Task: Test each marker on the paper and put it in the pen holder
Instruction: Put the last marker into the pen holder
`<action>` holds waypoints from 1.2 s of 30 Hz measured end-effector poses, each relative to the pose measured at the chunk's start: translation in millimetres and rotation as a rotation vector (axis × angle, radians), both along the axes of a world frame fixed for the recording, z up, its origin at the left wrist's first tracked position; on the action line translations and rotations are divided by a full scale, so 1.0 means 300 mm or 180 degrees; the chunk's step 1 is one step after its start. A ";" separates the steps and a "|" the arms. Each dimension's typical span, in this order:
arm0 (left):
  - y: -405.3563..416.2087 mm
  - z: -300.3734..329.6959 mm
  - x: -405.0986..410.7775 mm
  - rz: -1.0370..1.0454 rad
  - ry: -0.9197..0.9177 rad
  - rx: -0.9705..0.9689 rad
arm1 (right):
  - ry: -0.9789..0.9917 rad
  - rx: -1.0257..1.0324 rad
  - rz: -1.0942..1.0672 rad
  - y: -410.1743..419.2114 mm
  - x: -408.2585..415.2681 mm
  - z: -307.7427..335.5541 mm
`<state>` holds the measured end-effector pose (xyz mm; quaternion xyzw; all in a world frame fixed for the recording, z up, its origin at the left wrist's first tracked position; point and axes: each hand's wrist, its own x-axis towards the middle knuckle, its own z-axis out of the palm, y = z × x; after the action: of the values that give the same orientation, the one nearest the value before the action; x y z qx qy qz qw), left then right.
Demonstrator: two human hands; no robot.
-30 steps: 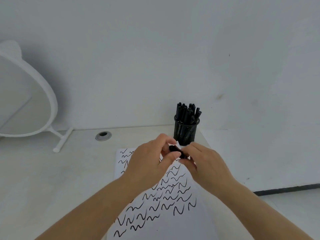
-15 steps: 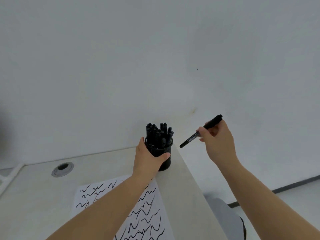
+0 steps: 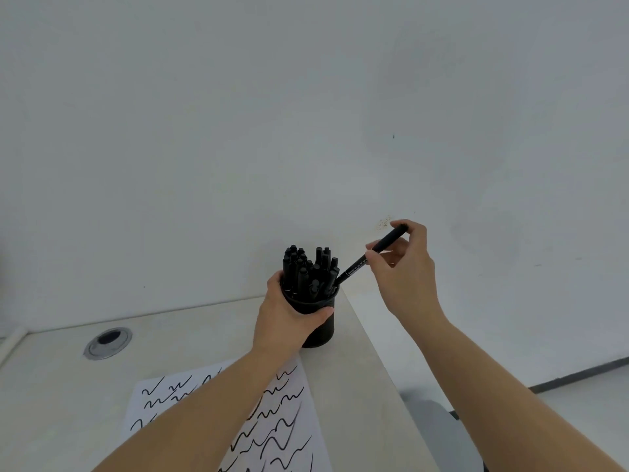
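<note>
A black pen holder (image 3: 321, 327) stands at the desk's far right corner, packed with several black markers (image 3: 308, 270). My left hand (image 3: 286, 315) grips its side, thumb across the front. My right hand (image 3: 405, 274) pinches a capped black marker (image 3: 371, 255), held at a slant. Its lower end touches the holder's right rim among the other markers. The white paper (image 3: 282, 424), covered with black squiggles, lies on the desk near me, partly under my left forearm.
A round metal cable grommet (image 3: 108, 343) sits in the beige desk (image 3: 211, 335) to the left. The desk's right edge runs close beside the holder. A white wall stands right behind. A grey seat (image 3: 439, 434) shows below the desk edge.
Both hands were together on the marker over the paper. Since then my left hand took hold of the holder, and my right hand brought the marker's lower end down to the rim.
</note>
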<state>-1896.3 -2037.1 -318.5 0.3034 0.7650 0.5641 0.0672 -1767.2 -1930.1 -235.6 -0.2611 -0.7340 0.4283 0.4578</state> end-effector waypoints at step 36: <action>-0.043 0.006 -0.035 -0.0257 0.0090 -0.0270 | -0.1045 0.0743 0.0602 -0.010 -0.108 -0.107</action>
<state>-1906.9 -2050.1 -316.6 0.3389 0.7762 0.5236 0.0919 -1799.6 -1933.0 -267.7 -0.2026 -0.8645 0.3332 0.3171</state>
